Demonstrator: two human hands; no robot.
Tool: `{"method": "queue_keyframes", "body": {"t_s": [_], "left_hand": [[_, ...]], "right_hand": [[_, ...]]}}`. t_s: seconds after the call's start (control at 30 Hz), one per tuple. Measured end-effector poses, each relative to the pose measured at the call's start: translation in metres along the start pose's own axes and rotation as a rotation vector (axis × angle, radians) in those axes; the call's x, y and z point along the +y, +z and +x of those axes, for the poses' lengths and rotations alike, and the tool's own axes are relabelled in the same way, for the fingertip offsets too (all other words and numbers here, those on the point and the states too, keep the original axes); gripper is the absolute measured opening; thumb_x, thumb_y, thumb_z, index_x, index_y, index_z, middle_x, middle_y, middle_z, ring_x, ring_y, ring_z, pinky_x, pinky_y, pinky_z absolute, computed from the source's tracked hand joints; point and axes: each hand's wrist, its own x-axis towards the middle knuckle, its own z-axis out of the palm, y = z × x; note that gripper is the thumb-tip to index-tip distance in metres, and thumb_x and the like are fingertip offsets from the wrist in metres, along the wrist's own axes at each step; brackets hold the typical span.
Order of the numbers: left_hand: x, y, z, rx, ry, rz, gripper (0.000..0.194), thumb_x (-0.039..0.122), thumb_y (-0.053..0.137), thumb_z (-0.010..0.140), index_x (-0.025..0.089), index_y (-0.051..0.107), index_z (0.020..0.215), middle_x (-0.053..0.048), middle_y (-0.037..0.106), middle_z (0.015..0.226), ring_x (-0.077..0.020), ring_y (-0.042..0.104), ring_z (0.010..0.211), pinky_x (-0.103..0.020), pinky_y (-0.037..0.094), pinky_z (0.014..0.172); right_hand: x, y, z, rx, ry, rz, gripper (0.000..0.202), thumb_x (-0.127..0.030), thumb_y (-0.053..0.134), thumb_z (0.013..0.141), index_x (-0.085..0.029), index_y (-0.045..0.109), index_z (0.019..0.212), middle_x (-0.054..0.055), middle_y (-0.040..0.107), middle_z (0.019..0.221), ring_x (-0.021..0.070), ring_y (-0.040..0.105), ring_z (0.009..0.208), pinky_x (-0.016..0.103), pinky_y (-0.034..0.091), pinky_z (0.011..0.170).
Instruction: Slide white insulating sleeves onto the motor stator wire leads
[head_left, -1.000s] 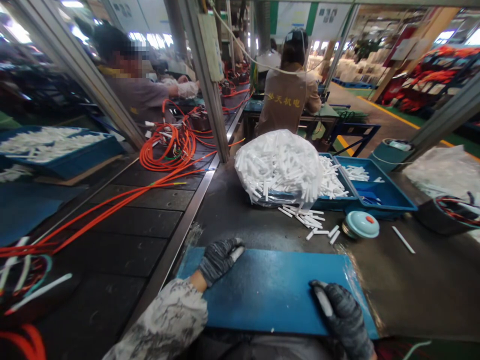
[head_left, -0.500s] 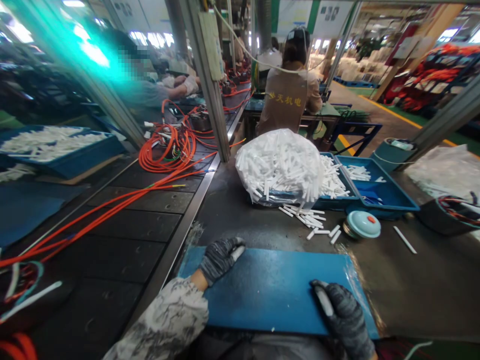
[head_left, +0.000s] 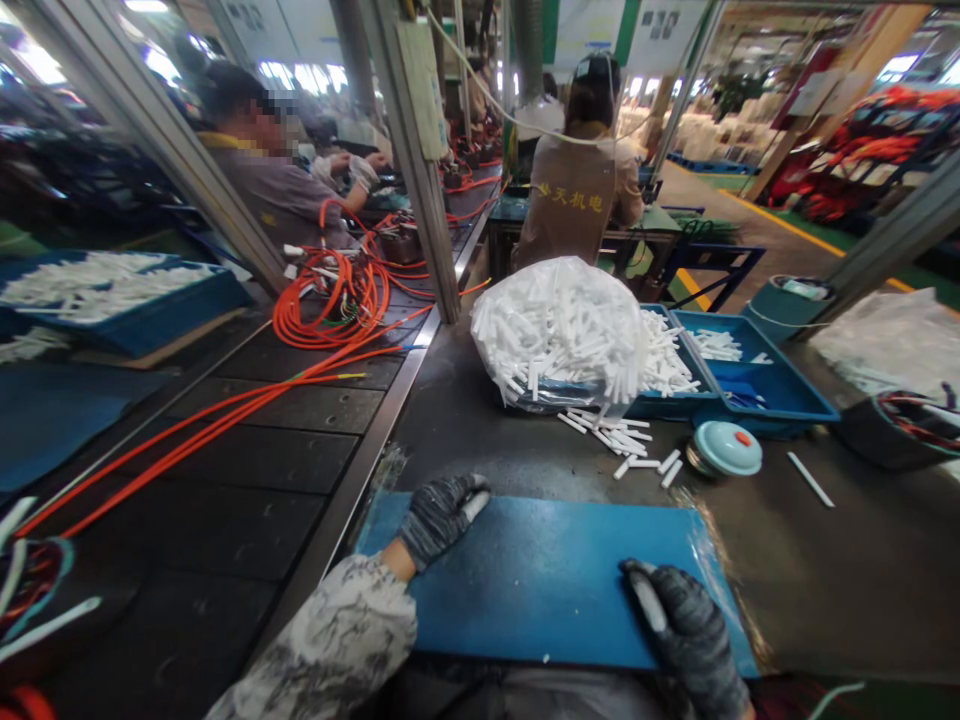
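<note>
My left hand (head_left: 437,517), in a grey glove, rests curled on the far left corner of a blue mat (head_left: 547,580). A short white tube (head_left: 477,505) sticks out from its fingers. At the mat's near right edge my gloved right hand (head_left: 690,635) lies closed, with another white tube (head_left: 645,602) along its thumb. Beyond the mat, a clear bag of white tubes (head_left: 559,330) leans on a blue tray (head_left: 757,385), and loose tubes (head_left: 619,440) lie scattered in front of it.
A round teal lid (head_left: 724,447) sits right of the loose tubes. On the left, orange cables (head_left: 322,300) lie on a black conveyor (head_left: 247,470). A metal post (head_left: 420,200) stands at the belt's edge. One person sits across the belt, another works ahead.
Both my hands stay still. The orange cables and the bundle at the lower left have slid along the belt toward me. The person across the belt has shifted their arms.
</note>
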Motion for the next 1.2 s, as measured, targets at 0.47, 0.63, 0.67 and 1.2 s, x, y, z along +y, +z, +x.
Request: {"method": "queue_keyframes", "body": {"t_s": [0.47, 0.63, 0.67, 1.2], "left_hand": [[0.0013, -0.0004, 0.0009, -0.017, -0.019, 0.006, 0.023, 0.033, 0.055, 0.096, 0.026, 0.075, 0.106, -0.001, 0.079, 0.104, -0.0200, 0.075, 0.096, -0.031, 0.058, 0.090], [0.0003, -0.0004, 0.0006, -0.002, -0.013, -0.009, 0.023, 0.034, 0.055, 0.096, 0.025, 0.075, 0.106, -0.001, 0.079, 0.104, -0.0205, 0.075, 0.097, -0.032, 0.058, 0.091], [0.0000, -0.0002, 0.0004, 0.002, -0.008, -0.012, 0.024, 0.034, 0.055, 0.096, 0.025, 0.074, 0.107, -0.001, 0.079, 0.104, -0.0207, 0.075, 0.098, -0.033, 0.058, 0.091], [-0.0021, 0.0012, -0.0002, -0.020, -0.030, -0.006, 0.026, 0.035, 0.054, 0.096, 0.025, 0.074, 0.107, -0.003, 0.078, 0.106, -0.0213, 0.075, 0.099, -0.034, 0.058, 0.094]], "right_hand": [[-0.0001, -0.0001, 0.0001, 0.010, 0.000, 0.007, 0.041, 0.002, 0.045, 0.094, -0.022, 0.078, 0.104, 0.005, 0.076, 0.096, 0.0170, 0.067, 0.083, 0.029, 0.050, 0.083], [-0.0009, 0.0010, -0.0039, -0.014, -0.014, -0.046, 0.041, 0.004, 0.049, 0.092, -0.022, 0.078, 0.103, 0.005, 0.076, 0.097, 0.0188, 0.067, 0.084, 0.031, 0.050, 0.081], [-0.0011, 0.0013, -0.0044, -0.012, -0.019, -0.055, 0.041, 0.004, 0.048, 0.092, -0.022, 0.078, 0.102, 0.006, 0.076, 0.097, 0.0195, 0.067, 0.084, 0.032, 0.050, 0.081], [-0.0017, 0.0021, -0.0072, -0.022, 0.011, -0.007, 0.041, 0.005, 0.050, 0.091, -0.022, 0.078, 0.104, 0.005, 0.076, 0.100, 0.0187, 0.067, 0.089, 0.031, 0.049, 0.087]]}}
